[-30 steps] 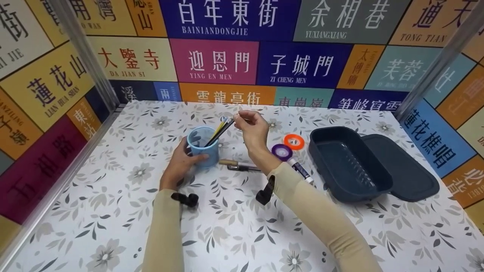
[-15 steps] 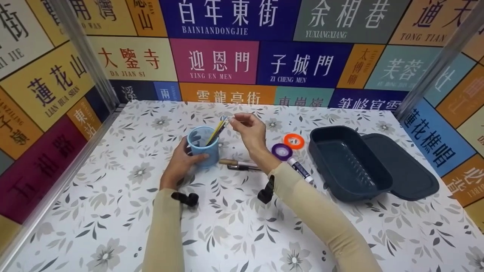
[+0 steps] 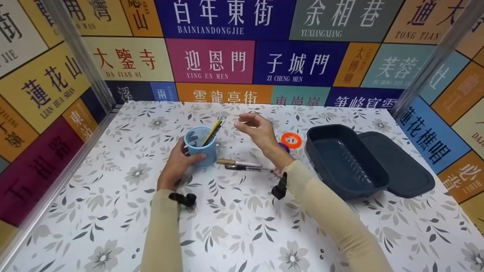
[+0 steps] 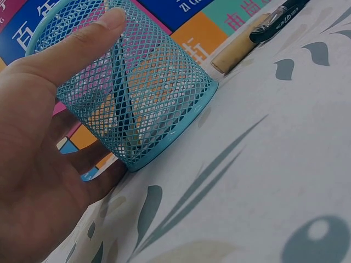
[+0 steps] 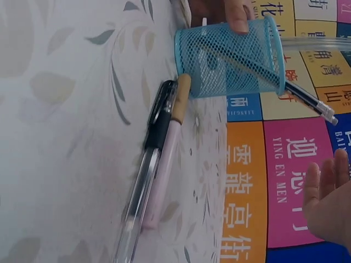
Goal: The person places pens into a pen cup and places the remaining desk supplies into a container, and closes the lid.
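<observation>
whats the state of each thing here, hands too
Blue mesh cup: roughly upright, gripped by left hand
Pencils: leaning inside the cup
Right hand: raised beside them, holding nothing
Black-capped pen: lying flat, capped
Tan-ended pen: lying beside it
Container: open
Lid: off, lying by the container
Orange roll: lying flat
Purple item: mostly hidden by right forearm

head: hi, fwd/down on tbl (image 3: 227, 223) | L-wrist: close, tilted | R-wrist: low, sideways | shared: cup (image 5: 225, 70)
</observation>
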Demonstrator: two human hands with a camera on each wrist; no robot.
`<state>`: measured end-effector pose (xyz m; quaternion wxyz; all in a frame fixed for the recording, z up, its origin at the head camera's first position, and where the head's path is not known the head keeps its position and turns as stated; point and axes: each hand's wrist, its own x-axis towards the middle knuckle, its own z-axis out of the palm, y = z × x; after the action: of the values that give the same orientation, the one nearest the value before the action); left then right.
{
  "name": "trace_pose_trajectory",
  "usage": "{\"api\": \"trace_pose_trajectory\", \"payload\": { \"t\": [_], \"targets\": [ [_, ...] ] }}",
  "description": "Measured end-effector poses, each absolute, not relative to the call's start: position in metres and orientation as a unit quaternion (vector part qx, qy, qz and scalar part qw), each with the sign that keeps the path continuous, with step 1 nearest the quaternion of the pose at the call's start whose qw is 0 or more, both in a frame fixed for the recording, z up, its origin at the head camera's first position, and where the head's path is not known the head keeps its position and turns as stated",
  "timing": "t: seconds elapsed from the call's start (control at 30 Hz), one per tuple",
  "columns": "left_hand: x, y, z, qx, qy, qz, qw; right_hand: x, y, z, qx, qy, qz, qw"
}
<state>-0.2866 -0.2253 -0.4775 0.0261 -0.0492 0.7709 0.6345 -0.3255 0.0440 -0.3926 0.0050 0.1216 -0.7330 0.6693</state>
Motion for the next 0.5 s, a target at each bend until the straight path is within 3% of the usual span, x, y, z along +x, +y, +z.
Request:
{"api": "trace_pose_trajectory", "payload": {
  "t": [0.5],
  "targets": [
    [-0.286, -0.223, -0.477, -0.052, 0.779, 0.625, 0.022, -0.336, 0.085, -0.408, 0.182, -0.817, 0.540, -0.093]
  ]
}}
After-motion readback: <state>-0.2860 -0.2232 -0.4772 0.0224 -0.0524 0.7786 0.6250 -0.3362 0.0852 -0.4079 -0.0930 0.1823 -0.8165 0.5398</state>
